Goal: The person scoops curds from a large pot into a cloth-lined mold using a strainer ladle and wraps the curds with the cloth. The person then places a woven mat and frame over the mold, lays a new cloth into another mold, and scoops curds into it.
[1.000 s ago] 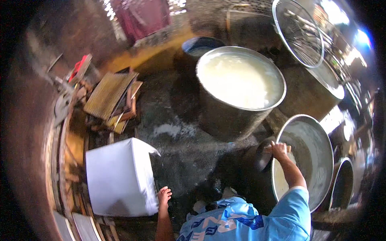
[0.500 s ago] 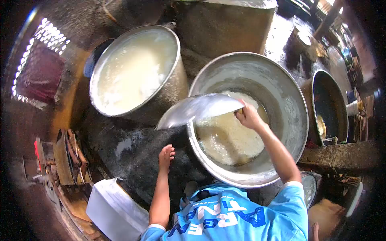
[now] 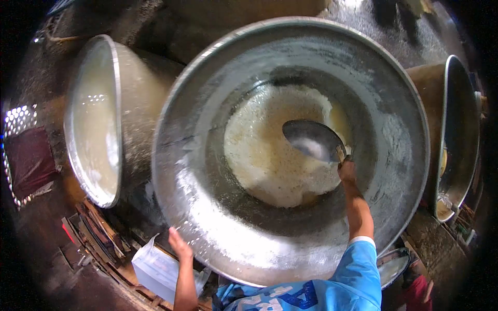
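A wide metal vat (image 3: 207, 238) fills the middle of the view, with a pale, foamy, whitish mass (image 3: 270, 160) in yellowish liquid at its bottom. My right hand (image 3: 347, 170) is closed round the short handle of a round metal scoop (image 3: 314, 140), which is over the right part of the pale mass. Whether the scoop touches the mass I cannot tell. My left hand (image 3: 180, 244) is beside the vat's lower left rim, holding nothing, its fingers stretched out.
A tall metal drum (image 3: 96, 135) of whitish liquid stands at the left. Another large vessel (image 3: 459, 129) is at the right. At lower left are a white box (image 3: 161, 272) and stacked wooden boards (image 3: 101, 228). Red cloth (image 3: 416, 290) and part of a person show at lower right.
The view has turned right and come closer over the wide vat. My right hand has carried the scoop from outside the rim to above the pale mass. My left hand has moved beside the rim.
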`<state>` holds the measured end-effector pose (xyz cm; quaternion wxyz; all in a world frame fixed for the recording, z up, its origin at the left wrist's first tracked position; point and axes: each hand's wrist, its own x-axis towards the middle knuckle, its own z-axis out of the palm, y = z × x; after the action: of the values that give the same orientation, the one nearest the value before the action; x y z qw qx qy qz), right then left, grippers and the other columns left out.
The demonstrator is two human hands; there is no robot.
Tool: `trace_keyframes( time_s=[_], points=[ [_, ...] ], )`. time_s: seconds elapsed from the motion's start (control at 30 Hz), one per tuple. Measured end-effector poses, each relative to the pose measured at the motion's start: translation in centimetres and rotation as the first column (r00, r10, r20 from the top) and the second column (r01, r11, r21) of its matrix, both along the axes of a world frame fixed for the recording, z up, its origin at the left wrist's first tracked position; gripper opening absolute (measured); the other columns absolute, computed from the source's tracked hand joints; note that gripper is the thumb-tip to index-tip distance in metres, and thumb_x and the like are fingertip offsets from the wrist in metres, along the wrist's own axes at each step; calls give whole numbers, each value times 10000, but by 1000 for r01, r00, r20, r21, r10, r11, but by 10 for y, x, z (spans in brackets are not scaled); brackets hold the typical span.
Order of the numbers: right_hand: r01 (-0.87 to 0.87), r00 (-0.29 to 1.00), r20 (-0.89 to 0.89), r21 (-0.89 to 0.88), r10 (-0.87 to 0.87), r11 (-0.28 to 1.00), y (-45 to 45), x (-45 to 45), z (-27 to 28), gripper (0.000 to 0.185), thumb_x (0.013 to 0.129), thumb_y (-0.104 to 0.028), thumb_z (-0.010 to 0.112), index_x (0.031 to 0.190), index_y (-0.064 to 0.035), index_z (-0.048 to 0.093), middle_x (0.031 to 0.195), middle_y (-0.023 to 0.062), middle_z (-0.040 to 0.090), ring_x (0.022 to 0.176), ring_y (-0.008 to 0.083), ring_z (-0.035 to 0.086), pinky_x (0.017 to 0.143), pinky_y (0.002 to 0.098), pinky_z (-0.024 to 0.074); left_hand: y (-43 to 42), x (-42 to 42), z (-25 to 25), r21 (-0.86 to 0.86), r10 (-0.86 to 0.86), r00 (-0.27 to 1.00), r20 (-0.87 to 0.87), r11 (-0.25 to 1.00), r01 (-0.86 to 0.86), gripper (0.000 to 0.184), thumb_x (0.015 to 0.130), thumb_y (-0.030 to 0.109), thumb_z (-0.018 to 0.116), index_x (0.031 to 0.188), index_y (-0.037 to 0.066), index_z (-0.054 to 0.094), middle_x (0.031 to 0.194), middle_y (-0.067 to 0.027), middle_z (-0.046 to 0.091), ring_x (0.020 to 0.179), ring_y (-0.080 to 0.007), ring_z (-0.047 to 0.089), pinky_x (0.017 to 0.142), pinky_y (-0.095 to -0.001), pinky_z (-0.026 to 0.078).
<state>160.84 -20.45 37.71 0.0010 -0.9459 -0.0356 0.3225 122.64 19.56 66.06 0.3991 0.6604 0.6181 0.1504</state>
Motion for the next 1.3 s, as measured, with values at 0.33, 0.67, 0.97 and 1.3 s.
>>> trace_keyframes(
  time_s=[0.33, 0.67, 0.97, 1.3],
  points=[
    [-224, 923, -280, 169, 265, 960, -54, -102, -186, 477, 803, -128, 561, 1205, 59, 388, 898, 246, 574, 843, 339, 604, 701, 453, 496, -2, -11, 0, 109, 230, 960, -162, 971, -215, 640, 917, 485, 331, 1243, -64, 374, 1248, -158, 416, 1101, -247, 422, 948, -365, 326],
    [-328, 501, -551, 593, 667, 736, -48, -129, -193, 402, 723, -119, 664, 1102, -27, 566, 970, 194, 593, 870, 271, 579, 760, 396, 467, -10, 12, 2, 19, 371, 927, -53, 929, -370, 587, 930, 455, 312, 1191, -58, 427, 1224, -148, 435, 1101, -240, 416, 967, -353, 303],
    [15, 457, -835, 351, 306, 936, -9, -111, 69, 312, 692, -112, 628, 946, 54, 556, 724, 107, 596, 554, 193, 575, 517, 362, 483, -3, 18, 13, 95, -17, 974, -227, 995, 40, 469, 939, 383, 346, 936, -41, 546, 875, -170, 589, 824, -233, 536, 748, -347, 412],
    [-285, 717, -649, 59, 254, 957, 60, -139, 374, 98, 697, -57, 581, 700, 26, 529, 529, 57, 508, 417, 136, 485, 371, 304, 395, -20, -76, 20, -211, 265, 694, 670, 964, -165, 349, 883, 216, 494, 1148, -10, 509, 1158, -126, 540, 1066, -177, 499, 951, -314, 357]
  ],
)
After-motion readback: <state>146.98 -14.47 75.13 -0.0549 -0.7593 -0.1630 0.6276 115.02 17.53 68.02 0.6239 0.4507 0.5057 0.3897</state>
